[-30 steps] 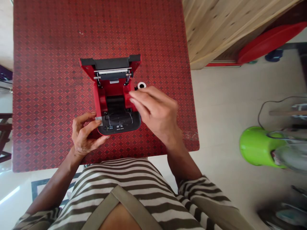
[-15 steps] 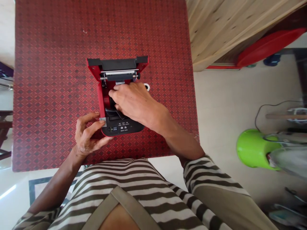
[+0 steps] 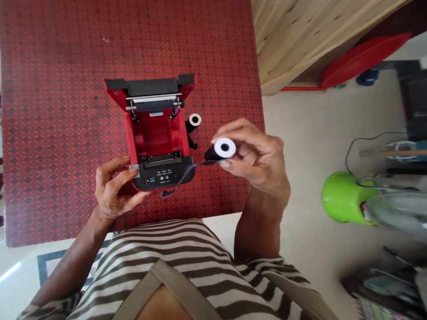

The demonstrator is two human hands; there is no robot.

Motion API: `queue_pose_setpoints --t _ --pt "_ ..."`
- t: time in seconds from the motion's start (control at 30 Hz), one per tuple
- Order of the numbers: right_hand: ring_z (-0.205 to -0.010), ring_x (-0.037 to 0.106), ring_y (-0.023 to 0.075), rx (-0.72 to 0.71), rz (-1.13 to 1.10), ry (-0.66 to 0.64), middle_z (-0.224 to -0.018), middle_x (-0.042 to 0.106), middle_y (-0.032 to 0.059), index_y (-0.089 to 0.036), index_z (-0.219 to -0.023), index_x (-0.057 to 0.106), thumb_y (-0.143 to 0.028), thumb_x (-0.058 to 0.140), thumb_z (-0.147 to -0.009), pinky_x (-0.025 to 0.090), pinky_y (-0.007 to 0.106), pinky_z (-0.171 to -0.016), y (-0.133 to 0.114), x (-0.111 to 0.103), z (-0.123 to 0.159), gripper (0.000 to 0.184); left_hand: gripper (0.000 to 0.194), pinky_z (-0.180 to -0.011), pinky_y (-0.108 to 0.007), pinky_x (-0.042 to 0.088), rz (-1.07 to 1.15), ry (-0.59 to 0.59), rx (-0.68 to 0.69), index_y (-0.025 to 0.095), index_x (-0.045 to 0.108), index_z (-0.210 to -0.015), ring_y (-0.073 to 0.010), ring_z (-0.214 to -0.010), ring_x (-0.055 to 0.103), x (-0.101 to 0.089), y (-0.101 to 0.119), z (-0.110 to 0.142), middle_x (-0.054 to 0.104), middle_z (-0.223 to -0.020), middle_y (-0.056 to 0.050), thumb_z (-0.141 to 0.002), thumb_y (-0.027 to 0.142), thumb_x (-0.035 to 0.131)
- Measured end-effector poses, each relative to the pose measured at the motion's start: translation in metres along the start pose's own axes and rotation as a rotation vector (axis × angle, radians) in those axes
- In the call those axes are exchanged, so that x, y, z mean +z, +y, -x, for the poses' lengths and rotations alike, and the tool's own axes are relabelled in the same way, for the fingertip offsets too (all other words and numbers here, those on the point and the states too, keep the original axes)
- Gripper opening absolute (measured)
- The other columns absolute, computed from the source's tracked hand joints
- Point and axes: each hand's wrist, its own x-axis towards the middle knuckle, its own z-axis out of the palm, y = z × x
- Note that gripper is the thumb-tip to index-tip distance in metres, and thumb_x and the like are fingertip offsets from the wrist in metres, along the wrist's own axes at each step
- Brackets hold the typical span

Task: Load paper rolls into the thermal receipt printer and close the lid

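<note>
Below us spreads the red table (image 3: 60, 111), small dark diamonds running right across its top! Over to the right we've got a pale wood-grained surface (image 3: 287, 40) along the table's edge, then a big red rounded panel (image 3: 367, 60) beyond it. Down we go to the pale, smooth floor (image 3: 300, 129), where a bright green tub (image 3: 340, 198) stands out, a dark cord (image 3: 350, 146) curving near it. Lower left, we catch a white streak of light (image 3: 10, 271) gleaming!

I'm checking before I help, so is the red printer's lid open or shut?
Open: the lid stands raised at the far side, leaving the red compartment of the printer exposed.
</note>
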Motion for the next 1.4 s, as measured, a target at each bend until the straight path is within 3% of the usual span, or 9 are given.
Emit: queue_pose_setpoints --t 0.13,0.27,0.5,0.6,0.77,1.0,1.23,1.3,1.4 --pt "-0.087 0.069 0.0191 0.102 -0.079 0.061 -0.1 0.073 0.003 -0.027 -0.106 0.078 -0.044 0.083 -0.089 0.058 0.033 -0.071 0.04 0.012 0.026 0.025 0.066 -0.078 -0.04 0.065 -0.014 0.013 0.018 0.027 0.061 -0.132 -0.0262 -0.108 0.071 0.002 -0.001 0.001 0.067 -0.128 -0.01 -0.08 0.055 0.09" --pt "-0.076 0.067 0.0146 0.155 0.029 -0.024 -0.097 0.074 0.0021 -0.024 -0.107 0.075 -0.037 0.074 -0.093 0.055 0.029 -0.067 0.061 0.031 0.029 0.02 0.062 -0.082 -0.043 0.064 -0.051 -0.005 -0.032 0.03 0.062 -0.124 -0.0259 -0.11 0.069 0.001 -0.001 0.003 0.066 -0.127 -0.006 -0.078 0.06 0.09" --pt "-0.086 0.069 0.0166 0.0 0.231 -0.209 -0.114 0.077 0.005 -0.023 -0.119 0.069 -0.028 0.07 -0.094 0.057 0.032 -0.078 0.059 0.029 0.023 0.026 0.066 -0.087 -0.045 0.061 0.002 -0.013 -0.031 0.032 0.062 -0.129 -0.0258 -0.11 0.067 -0.001 -0.002 0.003 0.066 -0.128 -0.006 -0.076 0.055 0.093" --pt "-0.095 0.069 0.0204 0.012 0.308 -0.153 -0.112 0.076 0.0062 -0.022 -0.117 0.068 -0.023 0.073 -0.09 0.057 0.036 -0.087 0.06 0.036 0.025 0.028 0.065 -0.09 -0.045 0.06 0.022 -0.011 -0.051 0.032 0.062 -0.13 -0.0257 -0.114 0.067 0.0 -0.002 0.003 0.065 -0.13 -0.005 -0.077 0.052 0.093" --pt "-0.088 0.068 0.0198 0.073 0.342 -0.025 -0.102 0.075 0.0026 -0.024 -0.108 0.067 -0.02 0.069 -0.09 0.056 0.035 -0.083 0.065 0.047 0.03 0.019 0.064 -0.089 -0.046 0.062 0.002 -0.034 -0.039 0.033 0.061 -0.131 -0.0263 -0.115 0.066 -0.002 -0.002 0.004 0.064 -0.133 -0.005 -0.079 0.057 0.09" --pt "-0.102 0.069 0.0233 -0.062 0.373 -0.224 -0.111 0.076 0.0063 -0.023 -0.112 0.066 -0.011 0.058 -0.087 0.058 0.041 -0.094 0.056 0.039 0.023 0.029 0.059 -0.091 -0.045 0.062 -0.007 -0.043 -0.038 0.031 0.059 -0.127 -0.0251 -0.116 0.066 -0.002 -0.002 0.004 0.064 -0.132 -0.003 -0.082 0.057 0.088" --pt "-0.113 0.071 0.0274 0.053 0.27 -0.314 -0.136 0.074 0.0129 -0.02 -0.14 0.062 -0.022 0.067 -0.089 0.059 0.047 -0.099 0.049 0.022 0.024 0.052 0.063 -0.086 -0.045 0.064 -0.051 -0.041 -0.021 0.03 0.057 -0.133 -0.0258 -0.112 0.068 0.0 0.0 0.002 0.065 -0.131 -0.008 -0.083 0.054 0.087" --pt "-0.105 0.073 0.024 0.156 0.175 -0.279 -0.134 0.076 0.01 -0.024 -0.143 0.062 -0.025 0.068 -0.091 0.061 0.041 -0.089 0.049 0.011 0.02 0.052 0.061 -0.087 -0.044 0.063 -0.049 -0.038 -0.02 0.03 0.058 -0.132 -0.0255 -0.112 0.069 0.0 0.0 0.002 0.066 -0.132 -0.008 -0.083 0.053 0.086" --pt "-0.091 0.074 0.0209 0.247 0.145 -0.055 -0.109 0.08 0.0049 -0.024 -0.115 0.075 -0.029 0.07 -0.093 0.059 0.037 -0.081 0.06 0.0 0.002 0.023 0.06 -0.086 -0.042 0.063 -0.055 -0.032 -0.027 0.031 0.058 -0.13 -0.0249 -0.111 0.069 0.0 -0.001 0.002 0.066 -0.132 -0.006 -0.083 0.057 0.084"
